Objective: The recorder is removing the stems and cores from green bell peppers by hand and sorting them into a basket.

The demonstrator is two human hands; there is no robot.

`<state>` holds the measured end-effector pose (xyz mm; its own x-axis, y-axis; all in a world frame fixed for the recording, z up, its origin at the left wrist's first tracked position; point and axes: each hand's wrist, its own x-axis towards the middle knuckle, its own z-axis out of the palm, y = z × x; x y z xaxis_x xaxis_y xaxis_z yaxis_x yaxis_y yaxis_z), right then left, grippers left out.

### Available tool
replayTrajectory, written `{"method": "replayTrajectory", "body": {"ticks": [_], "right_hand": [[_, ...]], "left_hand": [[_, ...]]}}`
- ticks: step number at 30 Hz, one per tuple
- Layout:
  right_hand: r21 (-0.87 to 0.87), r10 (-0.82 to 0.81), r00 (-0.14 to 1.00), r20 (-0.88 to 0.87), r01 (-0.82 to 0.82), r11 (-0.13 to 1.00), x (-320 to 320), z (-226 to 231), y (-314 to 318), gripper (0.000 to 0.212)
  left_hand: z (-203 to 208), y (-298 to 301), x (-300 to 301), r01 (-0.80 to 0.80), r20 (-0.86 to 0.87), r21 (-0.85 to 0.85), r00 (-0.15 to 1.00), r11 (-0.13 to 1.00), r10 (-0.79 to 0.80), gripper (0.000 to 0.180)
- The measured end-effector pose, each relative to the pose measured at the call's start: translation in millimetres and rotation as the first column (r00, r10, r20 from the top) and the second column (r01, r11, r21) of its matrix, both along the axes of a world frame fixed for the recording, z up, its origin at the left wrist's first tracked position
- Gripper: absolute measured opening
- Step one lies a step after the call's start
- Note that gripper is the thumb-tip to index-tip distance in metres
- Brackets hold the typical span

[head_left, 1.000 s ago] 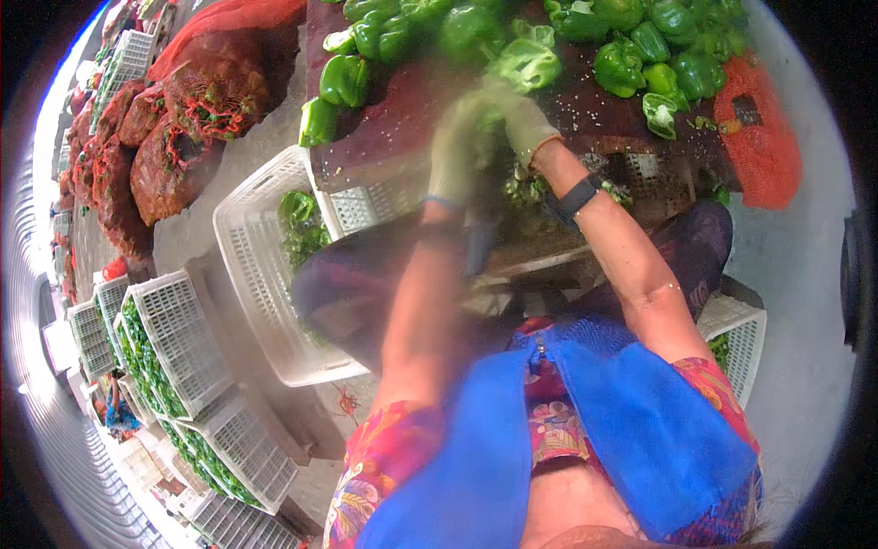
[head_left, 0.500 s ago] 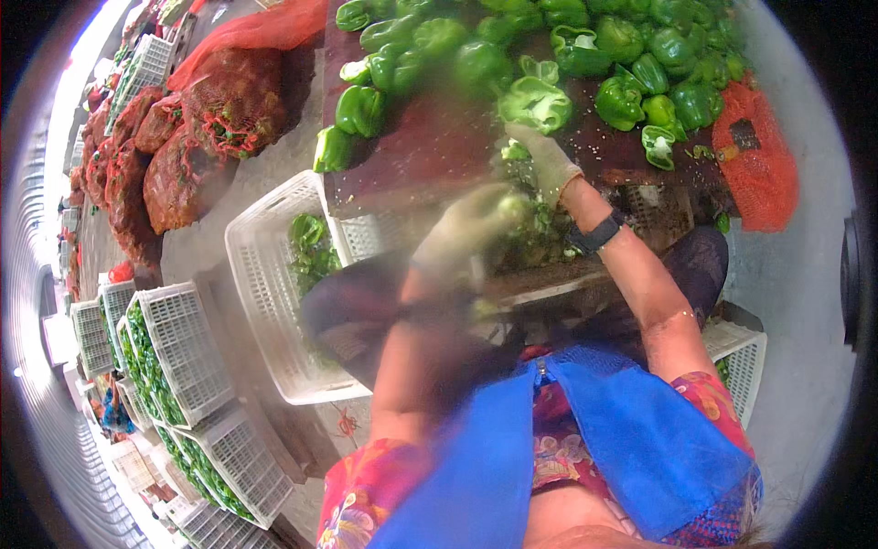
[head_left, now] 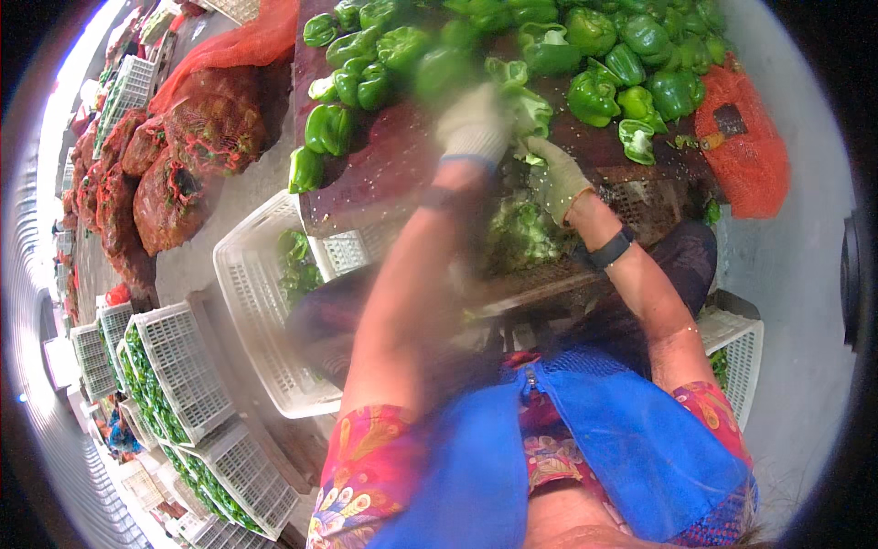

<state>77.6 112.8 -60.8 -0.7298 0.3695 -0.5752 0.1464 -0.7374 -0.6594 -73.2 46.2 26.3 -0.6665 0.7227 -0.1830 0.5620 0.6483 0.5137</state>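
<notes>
My left hand (head_left: 473, 126), in a pale glove, reaches over the dark red tabletop (head_left: 393, 165) to the near edge of the green bell peppers. It is smeared by motion, and its fingers are not clear. Just beyond it is a blurred whole bell pepper (head_left: 445, 73). A cut bell pepper (head_left: 530, 114) with pale flesh lies between my hands, partly covered by the left one. My right hand (head_left: 556, 181), also gloved, is at the table's near edge beside that cut pepper. Its fingers are drawn together; what they hold, if anything, I cannot make out.
Pepper scraps (head_left: 526, 233) lie below the table edge. A white crate (head_left: 247, 274) with green pieces stands at left. Full red net sacks (head_left: 215, 128), stacked crates (head_left: 183, 366) of green produce and an empty-looking orange net (head_left: 745, 146) surround the table.
My left hand has moved forward from above the scraps to the peppers. My right hand has drawn slightly back from the cut pepper. The view has shifted a little.
</notes>
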Motion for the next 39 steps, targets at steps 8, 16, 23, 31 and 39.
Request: {"method": "replayTrajectory", "body": {"ticks": [8, 16, 23, 31, 39], "right_hand": [[0.324, -0.082, 0.996, -0.024, 0.085, 0.942, 4.3, 17.5, -13.2, 0.031], [0.308, -0.032, 0.999, 0.044, 0.017, 0.951, -1.2, 24.8, -18.3, 0.030], [0.862, 0.033, 0.963, 0.269, -0.225, -0.454, 13.0, -97.3, 46.0, 0.038], [0.868, 0.080, 0.978, -0.194, 0.133, 0.479, 16.0, -167.6, 72.2, 0.045], [0.375, -0.123, 0.992, 0.031, 0.102, 0.921, -17.2, -56.6, -6.3, 0.041]], "left_hand": [[-34.4, -18.5, 8.4, -0.165, 0.432, 0.288, 0.901, 0.943, 0.025, 0.047], [3.7, -52.9, 43.7, -0.232, 0.014, 0.416, 0.968, 0.879, 0.249, 0.030], [12.5, -2.1, 37.5, -0.025, 0.086, 0.011, 0.996, 1.000, 0.024, 0.022], [-20.9, 48.4, 46.1, 0.015, -0.161, -0.115, 0.986, 0.993, -0.033, 0.018], [-53.8, 16.4, 39.9, -0.161, -0.287, 0.026, 0.944, 0.987, 0.162, 0.020]]}}
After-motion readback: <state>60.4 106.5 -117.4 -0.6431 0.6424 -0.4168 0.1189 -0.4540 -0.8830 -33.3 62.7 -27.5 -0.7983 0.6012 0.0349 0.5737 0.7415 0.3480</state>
